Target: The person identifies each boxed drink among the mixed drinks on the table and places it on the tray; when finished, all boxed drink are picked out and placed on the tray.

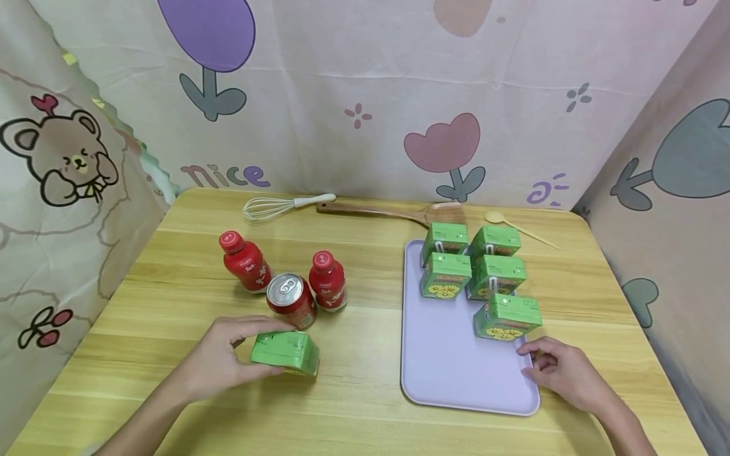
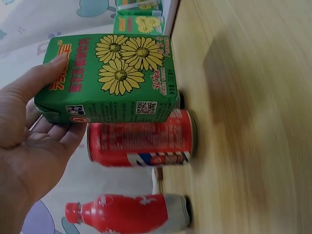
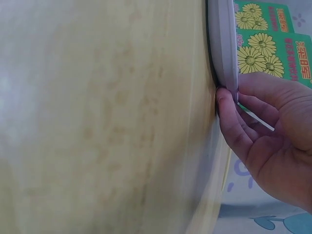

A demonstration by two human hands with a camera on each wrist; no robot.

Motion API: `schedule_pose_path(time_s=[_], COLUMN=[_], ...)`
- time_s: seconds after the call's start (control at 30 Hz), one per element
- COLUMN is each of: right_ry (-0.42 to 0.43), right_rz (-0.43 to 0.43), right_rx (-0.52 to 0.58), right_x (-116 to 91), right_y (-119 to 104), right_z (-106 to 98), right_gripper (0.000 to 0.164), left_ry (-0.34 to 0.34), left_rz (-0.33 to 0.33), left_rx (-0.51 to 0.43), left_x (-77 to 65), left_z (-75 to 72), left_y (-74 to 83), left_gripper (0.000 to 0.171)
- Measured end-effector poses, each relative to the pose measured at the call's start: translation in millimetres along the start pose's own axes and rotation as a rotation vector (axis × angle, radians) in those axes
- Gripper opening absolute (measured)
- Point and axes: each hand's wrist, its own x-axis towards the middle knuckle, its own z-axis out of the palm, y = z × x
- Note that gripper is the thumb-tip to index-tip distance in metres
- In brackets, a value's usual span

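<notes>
My left hand [image 1: 219, 358] grips a green drink carton [image 1: 288, 351] between thumb and fingers, in front of a red can [image 1: 292, 301]. The left wrist view shows the carton [image 2: 109, 78] with yellow flowers on its side, held above the wooden tabletop. My right hand [image 1: 561, 370] pinches the right rim of a lavender tray [image 1: 456, 367]; in the right wrist view thumb and fingers lie on either side of that rim [image 3: 225, 53]. Several like cartons stand on the tray's back and right part, the nearest carton [image 1: 507, 318] close to the right hand.
Two red bottles stand beside the can, a left bottle [image 1: 246, 263] and a right bottle [image 1: 327, 282]. Along the back edge lie a whisk [image 1: 285, 204], a wooden spatula [image 1: 388, 211] and a small yellow spoon [image 1: 519, 227]. Patterned cloth [image 1: 342, 76] hangs behind the table.
</notes>
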Motion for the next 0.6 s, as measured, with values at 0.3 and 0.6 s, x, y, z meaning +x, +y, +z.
schedule_pose_path(time_s=[0.3,0.6], right_ry=[-0.013,0.0], right_rz=[0.025,0.01], right_rx=[0.003,0.001], right_x=[-0.6,0.3], right_y=[-1.1,-1.4], right_z=[-1.4,-0.6], right_gripper=[0.028,0.028], left_ry=[0.07,0.047], left_rz=[0.017,-0.045], left_rx=[0.046,-0.03], left_x=[7.6,26.3], left_z=[13.3,28.0], left_y=[12.7,24.5], left_gripper=[0.047,0.049])
